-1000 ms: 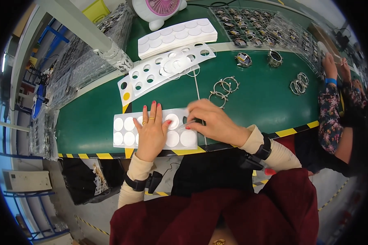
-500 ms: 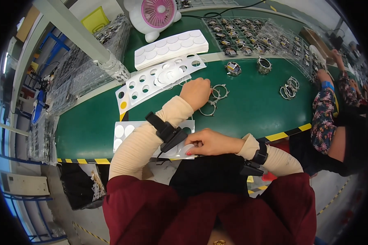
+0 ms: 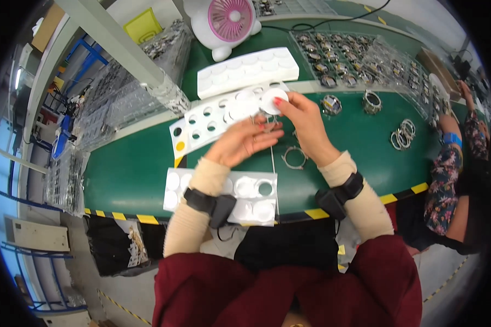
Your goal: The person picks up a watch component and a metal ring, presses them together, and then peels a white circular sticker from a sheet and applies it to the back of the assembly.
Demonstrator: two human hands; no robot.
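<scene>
My right hand point(image 3: 306, 121) pinches a white round sticker point(image 3: 273, 102) between thumb and fingers. Just below it, my left hand point(image 3: 244, 141) has a thin metal ring point(image 3: 267, 124) between its thumb and fingers, partly covered by them. Another metal ring point(image 3: 294, 158) lies on the green table to the right of my left hand. Near the table's front edge lies a white sheet of round stickers point(image 3: 271, 212), one round place in it showing green. Beyond my left hand is a punched-out white sheet point(image 3: 192, 120) with loose white discs on top.
A white stack of sticker sheets point(image 3: 248, 73) and a pink-and-white fan point(image 3: 232, 19) stand at the back. Round metal-rimmed parts point(image 3: 331, 104) and a cluster of rings point(image 3: 402, 135) lie to the right. Clear trays point(image 3: 360, 60) hold several parts. A co-worker's arm point(image 3: 443, 174) is at far right.
My right hand has lifted a round sticker from the near sheet and carried it up and away. My left hand has turned palm inward, with one ring now in its fingers. The view has shifted slightly.
</scene>
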